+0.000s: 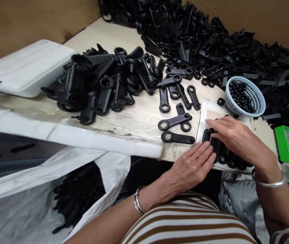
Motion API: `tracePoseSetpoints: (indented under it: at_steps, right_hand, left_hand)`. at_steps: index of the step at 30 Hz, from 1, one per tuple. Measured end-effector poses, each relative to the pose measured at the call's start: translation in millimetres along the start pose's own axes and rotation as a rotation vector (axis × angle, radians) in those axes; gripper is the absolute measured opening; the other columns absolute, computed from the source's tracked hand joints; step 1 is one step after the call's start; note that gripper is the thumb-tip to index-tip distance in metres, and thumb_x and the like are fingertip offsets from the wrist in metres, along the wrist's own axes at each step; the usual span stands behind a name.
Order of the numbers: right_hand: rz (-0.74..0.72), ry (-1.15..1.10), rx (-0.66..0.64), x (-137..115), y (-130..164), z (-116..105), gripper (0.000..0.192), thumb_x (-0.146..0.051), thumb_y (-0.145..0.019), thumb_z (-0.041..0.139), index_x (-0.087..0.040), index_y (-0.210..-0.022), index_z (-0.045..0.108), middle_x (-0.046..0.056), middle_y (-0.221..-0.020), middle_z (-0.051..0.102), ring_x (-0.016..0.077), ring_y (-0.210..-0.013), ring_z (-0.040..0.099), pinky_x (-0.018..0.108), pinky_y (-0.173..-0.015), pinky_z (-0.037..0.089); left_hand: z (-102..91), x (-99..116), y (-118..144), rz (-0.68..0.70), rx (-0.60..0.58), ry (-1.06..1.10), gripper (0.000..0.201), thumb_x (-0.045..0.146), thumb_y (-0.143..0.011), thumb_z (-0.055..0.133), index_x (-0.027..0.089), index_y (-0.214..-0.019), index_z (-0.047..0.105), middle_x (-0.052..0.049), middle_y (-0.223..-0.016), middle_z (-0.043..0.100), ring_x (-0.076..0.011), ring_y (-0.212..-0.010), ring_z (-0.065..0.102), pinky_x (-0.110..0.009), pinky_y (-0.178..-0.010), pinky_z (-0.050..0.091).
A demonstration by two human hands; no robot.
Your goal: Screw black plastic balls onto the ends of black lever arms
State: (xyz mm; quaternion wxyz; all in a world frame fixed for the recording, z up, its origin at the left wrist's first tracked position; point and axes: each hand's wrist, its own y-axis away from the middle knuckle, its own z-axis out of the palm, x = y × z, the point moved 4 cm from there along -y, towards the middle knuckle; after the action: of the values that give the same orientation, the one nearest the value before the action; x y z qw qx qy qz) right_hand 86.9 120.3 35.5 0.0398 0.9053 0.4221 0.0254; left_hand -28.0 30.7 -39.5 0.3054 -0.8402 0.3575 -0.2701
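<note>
On a white pad [204, 118] at the table's front edge, several black plastic crank-handle arms [230, 159] lie side by side in a row. My left hand [194, 164] rests at the left end of this row, its fingers together on the leftmost arm [206, 135], holding it against the pad. Over the upper part of the row is my right hand [236, 135], thumb and forefinger pinched near that arm's top end. Whatever sits between those fingertips is too small to make out. Both hands partly cover the row.
A light-blue basket [261, 98] of small black balls stands behind the pad. Loose ring-ended arms [175, 137] lie left, near a pile of black handles [103, 91] and a white plastic box [30, 67]. A green tray [282, 145] of small metal pieces stands right. Black parts [197, 37] heap behind.
</note>
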Motion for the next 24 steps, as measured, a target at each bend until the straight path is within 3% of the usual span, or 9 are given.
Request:
tracePoseSetpoints:
  at_steps: [2,6,10,14,20,24]
  right_hand:
    - [0.040,-0.037,0.100,11,8,-4,0.028,-0.019,-0.094,0.051,-0.016,-0.122,0.057,0.010,-0.102,0.069,0.0217,-0.094,0.061,0.033,-0.077,0.049]
    - [0.068,-0.067,0.173,16,17,-11,0.021,-0.023,-0.096,0.048,-0.018,-0.105,0.066,0.009,-0.097,0.070,0.0210,-0.091,0.062,0.033,-0.077,0.048]
    - [0.021,-0.021,0.125,0,7,-5,0.016,-0.025,-0.094,0.053,-0.017,-0.098,0.067,0.008,-0.090,0.069,0.0214,-0.087,0.057,0.033,-0.074,0.046]
    - [0.005,0.035,0.067,-9,-2,5,0.010,-0.015,-0.092,0.055,-0.016,-0.092,0.065,0.007,-0.083,0.065,0.0203,-0.082,0.052,0.033,-0.072,0.043]
    - [0.043,0.106,0.036,-18,-5,10,0.017,-0.006,-0.090,0.050,-0.016,-0.080,0.059,0.008,-0.082,0.057,0.0229,-0.086,0.048,0.034,-0.071,0.041]
    - [0.056,-0.001,0.061,-13,-4,11,0.014,-0.013,-0.093,0.050,-0.014,-0.089,0.064,0.008,-0.084,0.061,0.0223,-0.087,0.051,0.033,-0.073,0.045]
  left_hand:
    - [1.0,0,1,0.003,-0.011,-0.002,0.020,0.020,-0.095,0.056,0.007,-0.106,0.066,-0.015,-0.113,0.071,-0.0264,-0.116,0.064,-0.040,-0.102,0.052]
    - [1.3,-1,2,0.012,-0.032,-0.003,0.020,0.021,-0.096,0.055,0.008,-0.109,0.065,-0.015,-0.116,0.070,-0.0254,-0.120,0.062,-0.039,-0.104,0.051]
    - [0.2,-1,2,0.007,-0.033,0.006,0.020,0.019,-0.095,0.056,0.007,-0.109,0.065,-0.016,-0.115,0.070,-0.0266,-0.119,0.062,-0.040,-0.104,0.052]
    - [-1.7,-1,1,-0.006,-0.031,0.013,0.019,0.019,-0.095,0.056,0.008,-0.107,0.067,-0.014,-0.114,0.071,-0.0262,-0.116,0.065,-0.039,-0.102,0.053]
    - [-1.7,-1,1,-0.006,-0.051,0.026,0.021,0.019,-0.095,0.057,0.007,-0.109,0.066,-0.014,-0.114,0.071,-0.0271,-0.116,0.064,-0.039,-0.103,0.052]
    - [1.7,-1,4,0.001,-0.058,0.022,0.021,0.017,-0.093,0.059,0.008,-0.111,0.065,-0.014,-0.117,0.070,-0.0274,-0.119,0.062,-0.041,-0.105,0.051]
